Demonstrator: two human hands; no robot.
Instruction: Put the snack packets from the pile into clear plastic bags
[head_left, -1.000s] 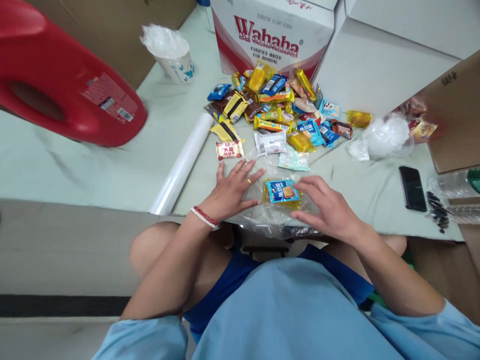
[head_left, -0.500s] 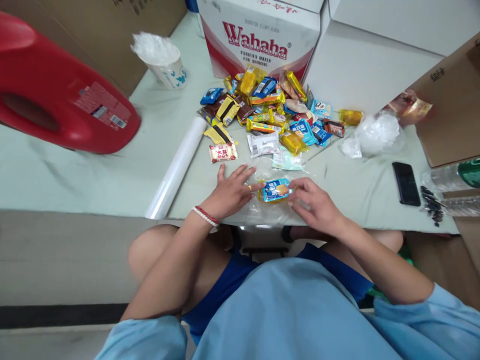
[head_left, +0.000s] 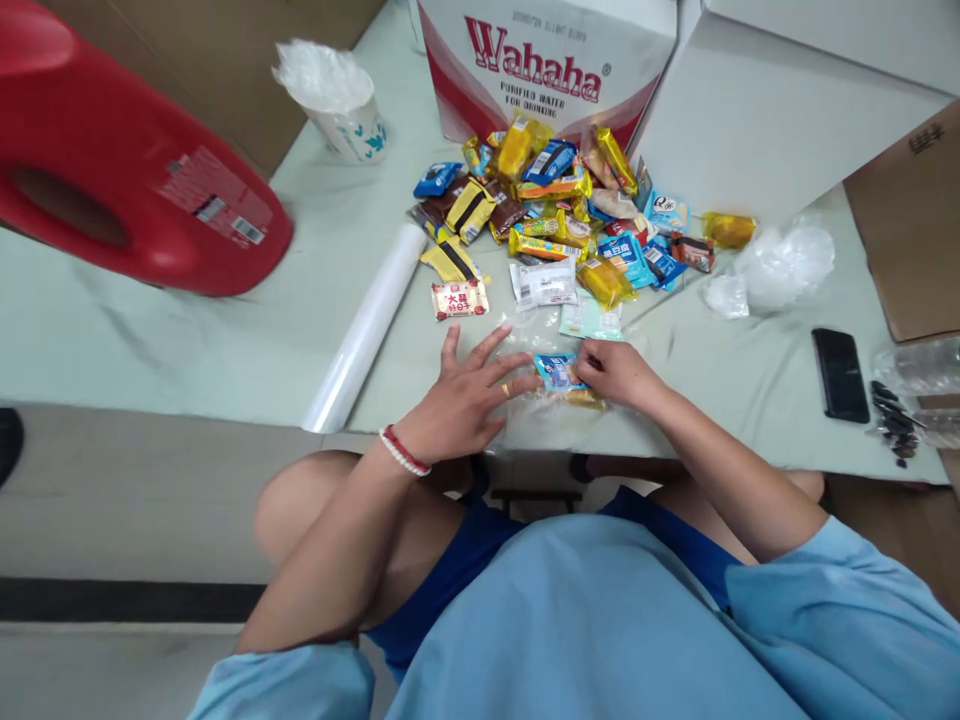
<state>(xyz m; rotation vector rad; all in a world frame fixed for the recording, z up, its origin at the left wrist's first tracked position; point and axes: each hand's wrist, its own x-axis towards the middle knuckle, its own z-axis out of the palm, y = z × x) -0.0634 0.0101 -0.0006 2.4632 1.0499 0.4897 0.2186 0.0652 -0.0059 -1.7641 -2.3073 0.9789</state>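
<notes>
Packet [head_left: 553, 372], flat, rectangular, blue printed plastic, lies between left hand [head_left: 471, 400], spread, empty, just beside its left end, and nearer right hand [head_left: 619, 374], curled at its right end, grip cannot be told; long axis roughly hand-to-hand

Glossy light-blue rectangular snack pkt [head_left: 555, 371], printed side up, right end hidden, roughly flat tbh. It overlaps a shiny yellow-wrapped snack pkt [head_left: 585, 398] showing along the near side. Both on crinkly clear plastic film [head_left: 529, 425], nr the pale green table's [head_left: 750, 370] front edge.
</notes>
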